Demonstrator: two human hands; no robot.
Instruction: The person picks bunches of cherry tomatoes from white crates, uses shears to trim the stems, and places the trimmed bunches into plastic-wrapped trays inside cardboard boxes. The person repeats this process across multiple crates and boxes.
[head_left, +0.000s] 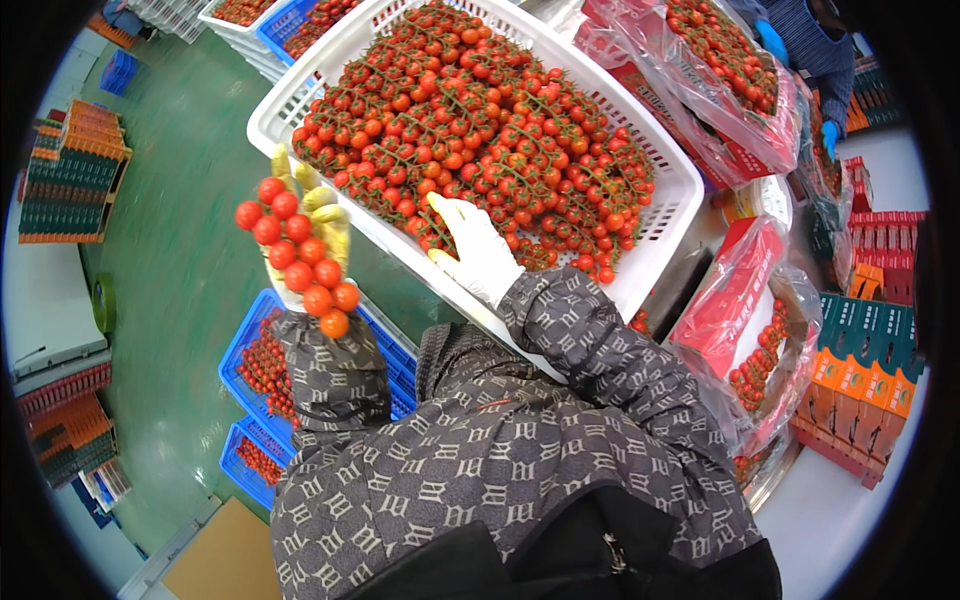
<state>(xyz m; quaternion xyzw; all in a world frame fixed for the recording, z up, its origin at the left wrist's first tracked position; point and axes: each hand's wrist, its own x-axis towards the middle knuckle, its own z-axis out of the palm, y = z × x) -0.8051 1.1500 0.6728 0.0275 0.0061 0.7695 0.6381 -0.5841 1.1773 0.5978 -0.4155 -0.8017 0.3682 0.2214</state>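
A white perforated plastic crate (679, 217) lies before me, heaped with cherry tomatoes on green stems (450, 112). My left hand (326, 217), in a yellow and white glove, is palm up outside the crate's left corner. Across its palm and wrist lies a truss of red to orange cherry tomatoes (298, 276). My right hand (472, 244), in a white glove with yellow fingertips, reaches over the crate's near wall. Its thumb and fingers are spread at the near edge of the heap, touching or just above a stem; I see nothing held in it.
Blue crates (236, 360) with tomatoes stand low at the left. At the right are a plastic-lined red carton (724, 300) with tomatoes and a larger lined carton (780, 142). A co-worker's blue-gloved hand (829, 137) is at the upper right. Stacked cartons (855, 382) stand at the far right.
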